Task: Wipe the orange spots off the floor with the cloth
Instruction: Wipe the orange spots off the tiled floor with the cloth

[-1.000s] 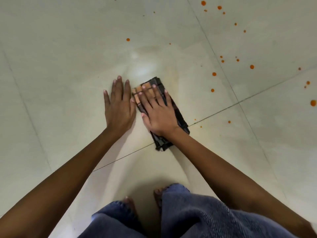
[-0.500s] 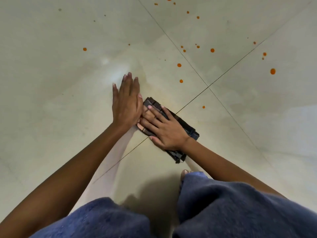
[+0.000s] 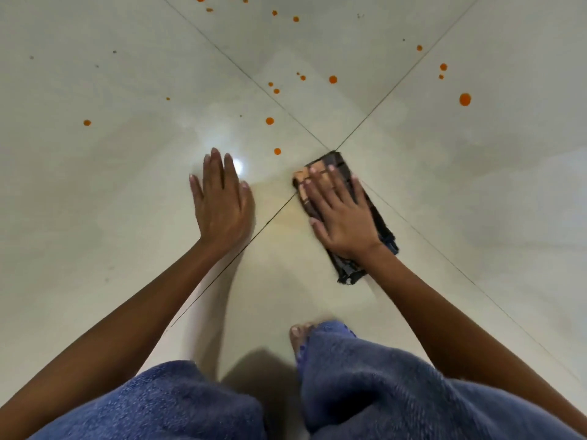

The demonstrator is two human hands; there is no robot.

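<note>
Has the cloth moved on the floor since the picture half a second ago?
Yes. The cloth under the right hand has slid toward the crossing of the tile joints; its far corner now reaches that crossing, away from the left hand.

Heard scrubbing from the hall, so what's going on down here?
A person in blue fleece trousers crouches on the pale tiled floor, cleaning it. Their right hand presses flat on a folded dark checked cloth lying across a grout line, while the left hand rests flat on the bare tile beside it. Scattered small orange spots beyond the hands are not yet wiped; the nearest sits just ahead, between the two hands.
</note>
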